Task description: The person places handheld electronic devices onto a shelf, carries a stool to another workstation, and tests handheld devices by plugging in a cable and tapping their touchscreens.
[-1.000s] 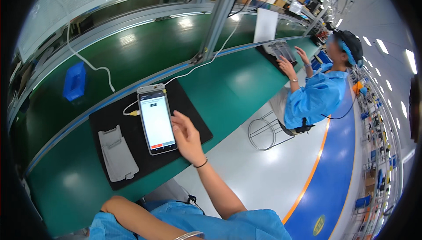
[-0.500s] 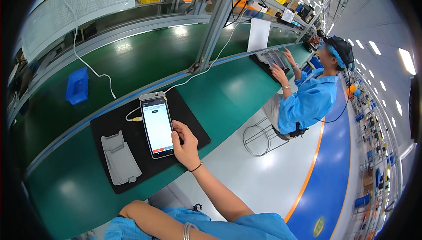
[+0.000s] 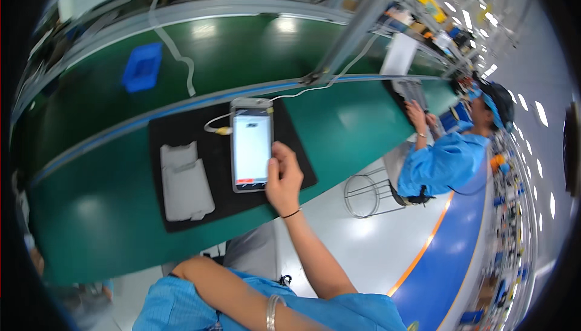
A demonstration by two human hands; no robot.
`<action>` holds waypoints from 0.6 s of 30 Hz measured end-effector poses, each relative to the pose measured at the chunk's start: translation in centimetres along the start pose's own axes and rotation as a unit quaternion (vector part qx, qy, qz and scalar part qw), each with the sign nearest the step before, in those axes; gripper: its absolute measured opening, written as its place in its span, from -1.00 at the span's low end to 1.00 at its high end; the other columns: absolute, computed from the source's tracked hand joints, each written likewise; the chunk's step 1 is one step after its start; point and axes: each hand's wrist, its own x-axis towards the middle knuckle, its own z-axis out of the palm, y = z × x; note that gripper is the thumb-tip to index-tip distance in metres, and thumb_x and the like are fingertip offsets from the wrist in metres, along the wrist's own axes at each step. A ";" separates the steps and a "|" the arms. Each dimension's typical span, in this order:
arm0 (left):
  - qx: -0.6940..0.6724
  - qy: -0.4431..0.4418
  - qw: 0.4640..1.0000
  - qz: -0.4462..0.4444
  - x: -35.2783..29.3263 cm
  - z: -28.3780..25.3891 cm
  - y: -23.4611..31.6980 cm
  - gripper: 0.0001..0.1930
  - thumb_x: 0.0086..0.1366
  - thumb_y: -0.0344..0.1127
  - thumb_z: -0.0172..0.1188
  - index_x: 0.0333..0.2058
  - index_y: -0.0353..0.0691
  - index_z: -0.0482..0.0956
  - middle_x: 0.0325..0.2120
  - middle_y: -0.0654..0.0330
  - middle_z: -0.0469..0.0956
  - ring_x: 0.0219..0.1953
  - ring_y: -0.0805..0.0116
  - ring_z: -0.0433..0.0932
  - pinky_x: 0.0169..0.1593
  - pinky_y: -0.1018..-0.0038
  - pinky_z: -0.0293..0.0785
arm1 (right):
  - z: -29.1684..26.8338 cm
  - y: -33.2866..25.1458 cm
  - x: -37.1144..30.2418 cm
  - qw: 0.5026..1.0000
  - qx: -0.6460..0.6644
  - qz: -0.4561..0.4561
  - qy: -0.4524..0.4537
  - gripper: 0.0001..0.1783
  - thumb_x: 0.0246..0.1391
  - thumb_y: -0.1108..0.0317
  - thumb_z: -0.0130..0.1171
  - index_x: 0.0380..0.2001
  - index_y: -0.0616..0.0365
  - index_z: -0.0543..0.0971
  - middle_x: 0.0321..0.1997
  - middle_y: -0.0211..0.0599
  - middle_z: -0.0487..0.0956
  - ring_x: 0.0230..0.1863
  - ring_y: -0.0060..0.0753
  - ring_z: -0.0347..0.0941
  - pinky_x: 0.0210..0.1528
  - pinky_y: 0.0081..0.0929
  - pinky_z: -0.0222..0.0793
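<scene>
A white phone-like handheld terminal (image 3: 252,149) with a lit screen lies face up on a black mat (image 3: 290,170). My right hand (image 3: 285,179) is at the lower right edge of the terminal, its fingers curled and the thumb at the border of the screen. Left of the terminal, a grey plastic cover (image 3: 186,182) rests on the mat. A white cable with a yellowish plug (image 3: 224,130) ends just beside the terminal's left side. Across my body at the bottom runs my left forearm, a bracelet on it; the left hand is outside the picture.
A blue plastic bin (image 3: 143,67) and a loose white cable (image 3: 181,57) lie on the green surface behind the metal rail. An upright metal post (image 3: 357,25) stands farther right. At the bench's right, a co-worker in blue (image 3: 445,161) sits on a stool with hands over grey parts.
My view has shifted, so the bench appears higher and farther right. My right hand stays at the terminal's edge. The co-worker's hands have come lower over the grey parts.
</scene>
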 end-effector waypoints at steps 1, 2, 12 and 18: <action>-0.002 0.007 1.000 0.013 0.1 -0.5 -0.2 -0.56 0.27 -0.03 -0.19 -0.22 -0.37 0.38 -0.34 0.21 0.38 -0.31 0.47 0.32 -0.23 0.53 0.22 | -0.9 0.4 0.2 1.000 0.004 -0.002 -0.001 -0.67 0.02 0.54 -0.03 -0.08 0.33 0.37 -0.21 -0.11 0.50 -0.22 -0.43 0.47 -0.17 -0.56 0.37; -0.003 -0.008 1.000 0.024 0.1 -0.6 -0.3 -0.57 0.26 -0.04 -0.19 -0.25 -0.37 0.38 -0.37 0.21 0.37 -0.31 0.47 0.32 -0.24 0.53 0.22 | -1.0 0.4 0.4 1.000 0.011 -0.010 -0.008 -0.66 0.05 0.53 -0.06 -0.06 0.34 0.35 -0.20 -0.12 0.50 -0.22 -0.50 0.45 -0.19 -0.60 0.36; 0.126 -0.157 0.949 0.242 -0.1 -3.2 -2.5 -0.60 0.27 -0.06 -0.17 -0.40 -0.37 0.36 -0.48 0.22 0.34 -0.43 0.46 0.29 -0.32 0.59 0.21 | -0.5 0.2 0.1 0.999 -0.024 -0.023 -0.031 -0.65 0.08 0.48 -0.07 -0.04 0.36 0.33 -0.13 -0.02 0.48 -0.10 -0.35 0.45 -0.09 -0.54 0.36; 0.154 0.090 0.972 -0.153 0.1 3.3 4.2 -0.59 0.28 -0.05 -0.17 -0.40 -0.38 0.36 -0.50 0.23 0.32 -0.45 0.47 0.27 -0.35 0.58 0.21 | -0.5 0.4 0.3 0.999 -0.016 -0.031 -0.024 -0.63 0.06 0.46 -0.04 -0.04 0.36 0.34 -0.13 -0.02 0.48 -0.16 -0.34 0.48 -0.14 -0.52 0.39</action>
